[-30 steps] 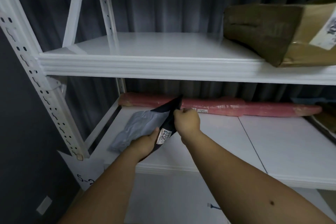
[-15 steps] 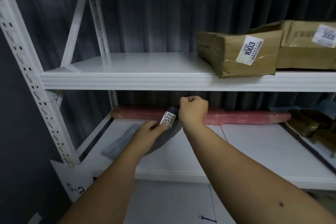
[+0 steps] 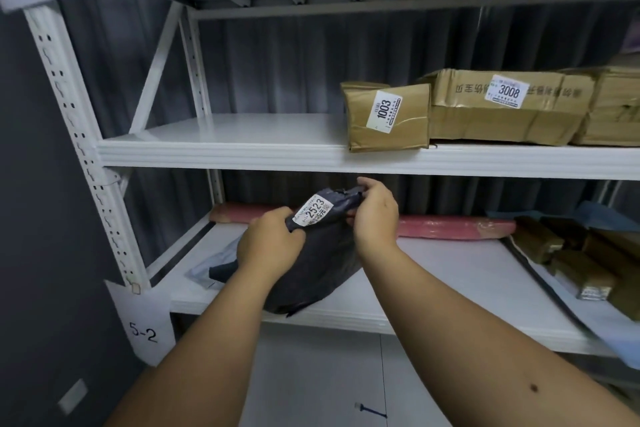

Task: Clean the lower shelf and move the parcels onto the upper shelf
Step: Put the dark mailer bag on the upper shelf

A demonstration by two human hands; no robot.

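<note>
Dark parcel gripped by both curled hands, left hand low, right hand pinching its top.

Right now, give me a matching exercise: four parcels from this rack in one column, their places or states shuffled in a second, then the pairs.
Things:
1. dark plastic mailer bag labelled 2523
2. brown taped parcel labelled 1003
3. long pink wrapped roll
4. flattened cardboard box labelled 3008

Places or states:
A. at the back of the lower shelf
B. gripped by both hands
C. on the upper shelf, nearest its bare part
D. on the upper shelf, right of another parcel

Pairs: 1-B, 2-C, 3-A, 4-D
</note>
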